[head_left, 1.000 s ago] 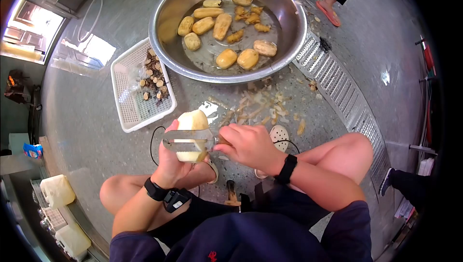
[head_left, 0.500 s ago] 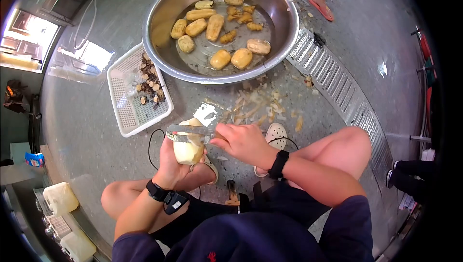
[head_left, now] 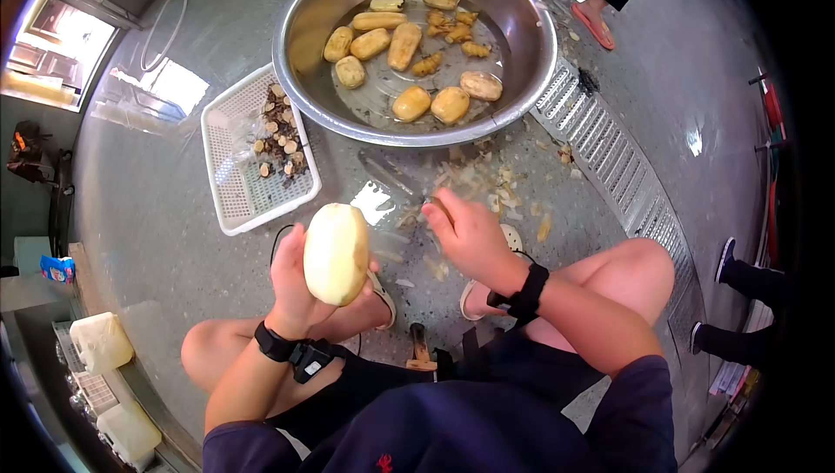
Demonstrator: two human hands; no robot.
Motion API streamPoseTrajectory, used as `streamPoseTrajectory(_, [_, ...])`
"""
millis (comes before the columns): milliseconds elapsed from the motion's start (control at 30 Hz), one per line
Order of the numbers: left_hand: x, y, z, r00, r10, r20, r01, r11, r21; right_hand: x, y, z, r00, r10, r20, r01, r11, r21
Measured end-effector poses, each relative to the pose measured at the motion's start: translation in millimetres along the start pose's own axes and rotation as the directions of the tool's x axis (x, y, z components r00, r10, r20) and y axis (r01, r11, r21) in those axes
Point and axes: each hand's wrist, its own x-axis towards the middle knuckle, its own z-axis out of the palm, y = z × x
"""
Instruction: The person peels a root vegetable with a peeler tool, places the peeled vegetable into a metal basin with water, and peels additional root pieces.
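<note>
My left hand (head_left: 291, 277) is wrapped round a pale, peeled lotus root (head_left: 337, 254), held upright above the floor. A brownish patch shows on its right side. My right hand (head_left: 470, 234) is closed round the handle of a knife, to the right of the lotus root and apart from it. The knife's blade (head_left: 385, 171) is smeared by motion and points up and to the left. Beyond my hands stands a wide metal basin (head_left: 300, 112), with several unpeeled lotus roots (head_left: 404, 46) and knobbly ginger-like pieces (head_left: 448, 27) in shallow water.
A white plastic basket (head_left: 230, 199) with dark scraps and cut ends (head_left: 283, 142) stands left of the basin. Peelings (head_left: 509, 186) litter the wet floor. A metal drain grate (head_left: 609, 155) curves along the right. Other people's feet (head_left: 594, 25) show at the upper right and right edge.
The knife has come off the lotus root and swung up and right with my right hand. My left hand has tipped the lotus root upright, showing its whole peeled side. The view has shifted slightly.
</note>
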Motion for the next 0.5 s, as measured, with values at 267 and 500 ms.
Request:
streamPoseTrajectory(267, [10.8,2.2,-3.3,0.986,0.134,-0.103,-0.143,0.986,-0.086,-21.9,-38.7,-5.3,0.966,-0.258,0.032,0.255,0.963,0.082])
streamPoseTrajectory(500, [18.9,-0.1,14.6,0.986,0.109,-0.126,-0.124,0.985,-0.118,-22.9,-45.8,-4.9,0.860,-0.509,0.028,0.505,0.843,-0.187])
